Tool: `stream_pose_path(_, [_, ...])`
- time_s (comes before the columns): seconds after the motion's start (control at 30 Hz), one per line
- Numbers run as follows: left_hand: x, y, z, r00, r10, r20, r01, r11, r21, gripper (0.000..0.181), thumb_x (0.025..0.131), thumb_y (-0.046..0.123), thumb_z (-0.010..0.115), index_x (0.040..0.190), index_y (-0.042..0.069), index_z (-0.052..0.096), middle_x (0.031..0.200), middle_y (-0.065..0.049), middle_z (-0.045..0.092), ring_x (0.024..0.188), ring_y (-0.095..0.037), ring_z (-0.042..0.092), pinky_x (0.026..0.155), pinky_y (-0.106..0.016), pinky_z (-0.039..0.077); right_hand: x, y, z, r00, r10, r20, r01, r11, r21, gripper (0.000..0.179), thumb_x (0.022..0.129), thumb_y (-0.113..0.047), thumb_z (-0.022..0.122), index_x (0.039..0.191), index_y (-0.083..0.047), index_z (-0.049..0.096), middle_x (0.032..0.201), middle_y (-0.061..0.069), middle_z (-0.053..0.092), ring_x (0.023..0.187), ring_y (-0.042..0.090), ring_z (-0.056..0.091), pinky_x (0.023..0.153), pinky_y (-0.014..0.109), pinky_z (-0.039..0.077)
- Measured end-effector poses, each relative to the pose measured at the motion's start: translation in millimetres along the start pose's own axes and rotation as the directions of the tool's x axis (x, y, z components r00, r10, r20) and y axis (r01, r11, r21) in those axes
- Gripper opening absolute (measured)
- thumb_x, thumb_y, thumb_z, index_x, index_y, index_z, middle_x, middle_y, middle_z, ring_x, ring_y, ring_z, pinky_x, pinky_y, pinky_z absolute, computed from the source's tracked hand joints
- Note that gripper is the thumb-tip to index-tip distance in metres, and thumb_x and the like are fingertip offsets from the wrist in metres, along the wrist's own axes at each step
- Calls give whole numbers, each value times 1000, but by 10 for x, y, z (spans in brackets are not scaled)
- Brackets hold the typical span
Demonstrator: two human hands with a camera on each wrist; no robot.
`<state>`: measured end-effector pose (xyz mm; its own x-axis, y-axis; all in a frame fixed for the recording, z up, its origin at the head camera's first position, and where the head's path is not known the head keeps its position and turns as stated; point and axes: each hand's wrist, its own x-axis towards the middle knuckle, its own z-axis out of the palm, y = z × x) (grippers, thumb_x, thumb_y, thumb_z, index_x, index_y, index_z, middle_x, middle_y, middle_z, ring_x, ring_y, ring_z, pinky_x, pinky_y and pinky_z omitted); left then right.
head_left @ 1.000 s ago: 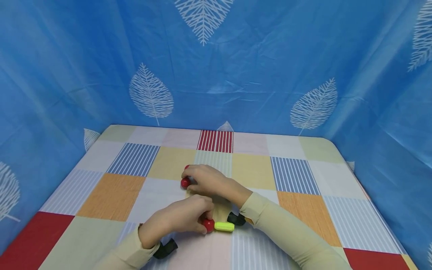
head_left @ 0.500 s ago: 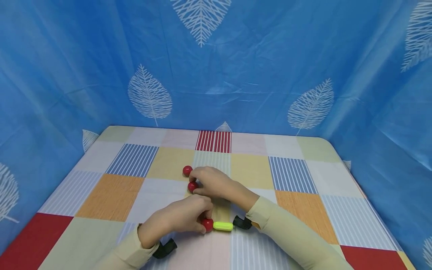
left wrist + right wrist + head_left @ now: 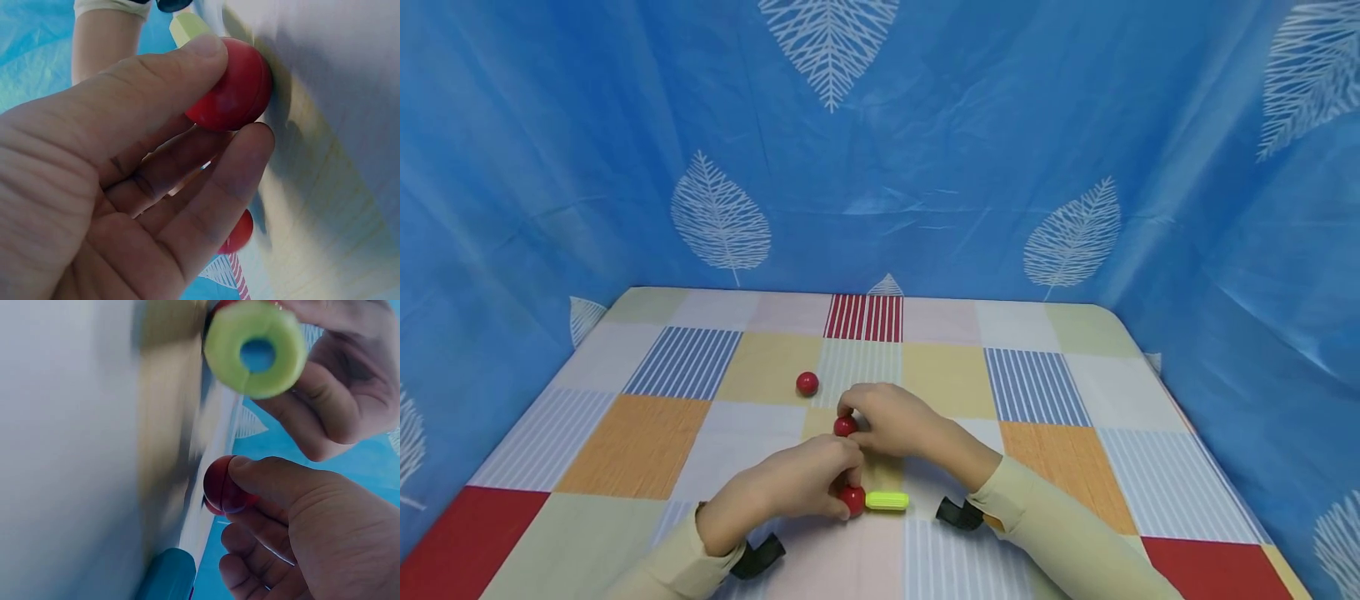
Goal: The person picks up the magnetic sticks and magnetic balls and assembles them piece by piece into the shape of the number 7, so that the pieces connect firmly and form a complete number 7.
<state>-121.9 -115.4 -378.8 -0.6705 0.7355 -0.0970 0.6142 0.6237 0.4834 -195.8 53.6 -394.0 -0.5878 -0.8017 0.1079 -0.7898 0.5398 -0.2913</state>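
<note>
My left hand [image 3: 805, 479] pinches a glossy red ball [image 3: 852, 500] between thumb and fingers, low over the cloth. A short ribbed yellow-green cylinder [image 3: 887, 501] abuts that ball's right side; the right wrist view shows a round hole in its free end. Just beyond, my right hand [image 3: 898, 421] holds a second red ball [image 3: 845, 427], its thumb and fingertips on either side. In the right wrist view a seam runs around this ball [image 3: 225, 484]. A third red ball [image 3: 807, 383] lies loose farther back, left of the right hand.
A patchwork-patterned cloth [image 3: 647, 442] covers the table. Blue curtains with white leaves [image 3: 962, 167] enclose the back and sides. Low in the right wrist view stands a rounded turquoise object [image 3: 167, 578], not visible from the head. Black straps [image 3: 958, 514] sit at both wrists.
My right hand has drawn the second red ball away from the third and nearer to my left hand. The left hand keeps its grip on its ball in about the same place.
</note>
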Motion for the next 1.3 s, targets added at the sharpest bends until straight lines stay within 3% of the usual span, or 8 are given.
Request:
stream_pose_path(0.43, [-10,-9,6,1000,26,-17,-26,1000,0,28,70,14,88,77,17,60,75,12,51,69,-5,49,60,-18,42,-385,-28,-67,999,-8,-48,8,1000,9,20,82,-20,75,99,-18,65,90,-12,59,74,5,50,66,19,43])
stream_pose_path(0.8, [-14,-9,11,999,31,-31,-30,999,29,29,69,15,88,76,16,60,75,11,51,68,-1,46,61,-18,42,-646,-30,-134,994,-31,-108,32,999,13,17,83,-21,75,97,-18,65,91,-11,59,80,8,57,72,20,46])
stream_pose_path(1.3, [0,19,10,1000,8,-19,-7,1000,23,27,71,17,87,78,16,60,75,12,52,68,-4,50,60,-18,43,-953,21,-165,993,39,-114,-36,999,27,21,83,-24,78,99,-19,66,93,-11,60,73,4,48,68,21,45])
